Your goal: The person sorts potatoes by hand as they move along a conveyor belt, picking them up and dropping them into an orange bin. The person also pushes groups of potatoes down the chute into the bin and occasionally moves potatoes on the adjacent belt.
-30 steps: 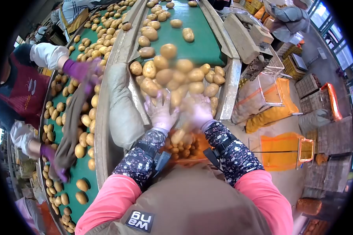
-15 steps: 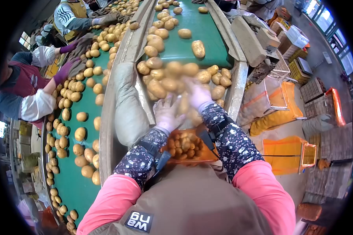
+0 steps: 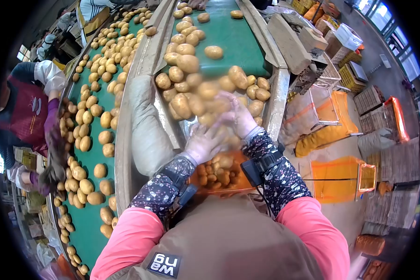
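Left of the belt [image 3: 238, 44], a co-worker's sleeve [image 3: 49, 74] reaches over a second belt [image 3: 91, 219] loaded with potatoes. A grey sack [image 3: 144, 126] pads the gap just left of the belt.

Left hand [image 3: 203, 142]: it lies at the near end of the belt, palm down. The fingers are spread and loose against the near edge of the pile. It encloses nothing that we can see, so we read it as open-handed.

Potatoes [image 3: 186, 100]: they lie heaped at the near end of the belt, touching one another, with more scattered farther up the belt. We judge each one firm, dense and fairly heavy for its bulk. The skin looks dry and dusty and should give fair grip. They are rounded and likely roll freely, and hard knocks would bruise them. We judge the best hold to be across the short axis, with the fingers wrapped round the middle. A cupped palm could rake several at once.

Right hand [image 3: 240, 119]: it lies farther onto the belt than the left hand, with the fingers curled down over the pile. Motion blur hides the fingertips, and we cannot tell whether it grips a potato.

Below the near end of the belt, between both forearms, an orange bag [image 3: 219, 175] holds more potatoes. Right of the belt, past its metal rim [image 3: 277, 100], a spare bag [image 3: 336, 179] hangs well apart.
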Demonstrator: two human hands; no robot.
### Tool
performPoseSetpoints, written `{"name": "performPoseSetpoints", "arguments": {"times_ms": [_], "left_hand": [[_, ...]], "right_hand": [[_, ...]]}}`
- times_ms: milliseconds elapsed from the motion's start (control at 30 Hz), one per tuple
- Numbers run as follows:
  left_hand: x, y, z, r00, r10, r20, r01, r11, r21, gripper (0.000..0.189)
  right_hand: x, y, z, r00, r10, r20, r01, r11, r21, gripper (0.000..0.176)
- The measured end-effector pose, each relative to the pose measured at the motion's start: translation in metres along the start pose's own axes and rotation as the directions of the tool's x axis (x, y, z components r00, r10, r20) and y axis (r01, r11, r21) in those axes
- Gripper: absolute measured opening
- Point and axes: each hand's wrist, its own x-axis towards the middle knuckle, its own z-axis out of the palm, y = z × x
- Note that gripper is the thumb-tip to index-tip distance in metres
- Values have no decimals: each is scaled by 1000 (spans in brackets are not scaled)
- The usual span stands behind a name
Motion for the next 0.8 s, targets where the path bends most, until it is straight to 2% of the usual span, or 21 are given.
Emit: {"name": "performPoseSetpoints", "arguments": {"times_ms": [33, 133, 167, 233, 333, 367, 467, 500, 533, 567, 600, 633, 700, 733, 767, 800], "left_hand": [[0, -4, 0, 999, 44, 16, -46, 995, 89, 55], [9, 1, -4, 991, -131, -13, 132, 987, 93, 67], [16, -1, -7, 973, -198, 115, 185, 976, 114, 74], [24, -2, -11, 961, -188, 203, 170, 980, 102, 73], [27, -1, -12, 939, -179, 295, 171, 984, 53, 68], [28, 0, -13, 933, -177, 314, 177, 984, 28, 67], [30, 2, -13, 941, -161, 297, 166, 986, 11, 58], [30, 0, -8, 944, -156, 292, 165, 986, -6, 56], [30, -2, -4, 946, -150, 287, 163, 986, -24, 55], [31, -3, 0, 950, -142, 279, 150, 989, -8, 54], [32, -3, 3, 952, -136, 275, 139, 990, 8, 53], [33, -3, 5, 954, -130, 271, 129, 991, 23, 52], [34, -4, 4, 960, -111, 258, 107, 994, 31, 49], [32, -4, 4, 962, -100, 253, 95, 995, 33, 48], [30, -5, 6, 966, -97, 240, 92, 995, 30, 47], [28, -5, 9, 969, -93, 227, 90, 996, 26, 46]], "right_hand": [[-3, -5, 2, 1000, 22, -2, -22, 1000, 6, 54], [-3, -8, 4, 993, 111, -36, -97, 955, 279, 47], [-3, -10, 6, 991, 113, -70, -98, 977, 188, 45], [-5, -25, 15, 984, 107, -140, -107, 994, 3, 40], [-15, -34, 10, 974, 75, -213, -82, 996, -26, 38], [-13, -16, -18, 985, 32, -170, -45, 996, -77, 36], [-21, -53, -47, 910, -196, -366, 118, 967, -224, 33], [-22, -72, -59, 801, -473, -366, 283, 839, -464, 33], [-25, -97, -74, 640, -711, -291, 390, 627, -674, 34], [-33, -124, -93, 567, -757, -326, 336, 573, -747, 35], [-45, -162, -91, 326, -934, -147, 339, 261, -904, 39], [-54, -207, -118, 106, -984, 141, 330, -99, -939, 45], [-78, -275, -147, -52, -996, -72, 378, 47, -925, 55], [-78, -294, -154, 3, -997, 79, 146, -78, -986, 55], [-78, -314, -161, 58, -972, 227, -75, -231, -970, 57], [-72, -320, -180, 220, -954, 205, -247, -258, -934, 57]]}}
